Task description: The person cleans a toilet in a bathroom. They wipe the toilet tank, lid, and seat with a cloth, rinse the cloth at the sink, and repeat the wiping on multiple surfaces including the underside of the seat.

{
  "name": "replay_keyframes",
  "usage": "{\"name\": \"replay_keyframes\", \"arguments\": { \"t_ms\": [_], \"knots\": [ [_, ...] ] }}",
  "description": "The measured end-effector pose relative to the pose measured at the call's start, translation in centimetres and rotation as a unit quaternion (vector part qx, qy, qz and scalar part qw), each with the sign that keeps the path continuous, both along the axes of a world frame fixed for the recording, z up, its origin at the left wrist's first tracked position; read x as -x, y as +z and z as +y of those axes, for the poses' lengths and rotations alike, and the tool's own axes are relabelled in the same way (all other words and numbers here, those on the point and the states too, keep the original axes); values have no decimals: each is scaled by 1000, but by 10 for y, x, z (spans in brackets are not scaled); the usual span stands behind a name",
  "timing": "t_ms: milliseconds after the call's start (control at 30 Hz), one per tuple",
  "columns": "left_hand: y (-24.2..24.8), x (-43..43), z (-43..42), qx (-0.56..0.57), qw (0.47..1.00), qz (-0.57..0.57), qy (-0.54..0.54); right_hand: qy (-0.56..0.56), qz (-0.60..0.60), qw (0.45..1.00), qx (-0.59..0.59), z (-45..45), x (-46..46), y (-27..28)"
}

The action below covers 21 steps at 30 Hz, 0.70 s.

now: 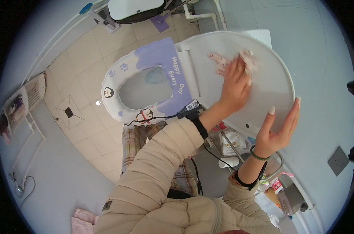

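A raised white toilet lid shows its inner face. Against it my left hand presses a crumpled white cloth with red specks, blurred near the fingertips. My right hand is at the lid's lower right rim, thumb over the inner face and fingers along the outer edge. Left of the lid lies a purple-and-white padded toilet seat cover with penguins, paw prints and writing. Through its opening the toilet bowl shows, with bluish bubbly water inside.
A wheeled metal rack with bags and a white paper roll stands below the lid. A black cable runs from my left wrist across the seat cover. A floor drain is at left, a lidded bin at the back.
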<state>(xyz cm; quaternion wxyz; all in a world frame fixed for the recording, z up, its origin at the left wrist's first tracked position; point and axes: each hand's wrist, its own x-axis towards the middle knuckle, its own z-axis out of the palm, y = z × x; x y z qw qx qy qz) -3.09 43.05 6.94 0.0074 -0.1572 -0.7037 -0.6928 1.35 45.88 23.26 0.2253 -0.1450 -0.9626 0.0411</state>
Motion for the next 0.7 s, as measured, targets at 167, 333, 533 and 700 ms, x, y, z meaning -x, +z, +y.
{"name": "replay_keyframes", "arguments": {
  "t_ms": [167,333,533,700],
  "knots": [
    [18,-17,-10,-4,996,80,-34,4,-4,1000,-1,-1,1,1],
    [36,25,14,16,999,21,30,15,-3,1000,3,4,-1,-2],
    [69,-73,5,-94,973,84,-195,54,39,958,278,19,-9,10],
    [23,-134,-3,-25,968,144,-203,57,-19,945,322,27,-19,22]
  ]
}}
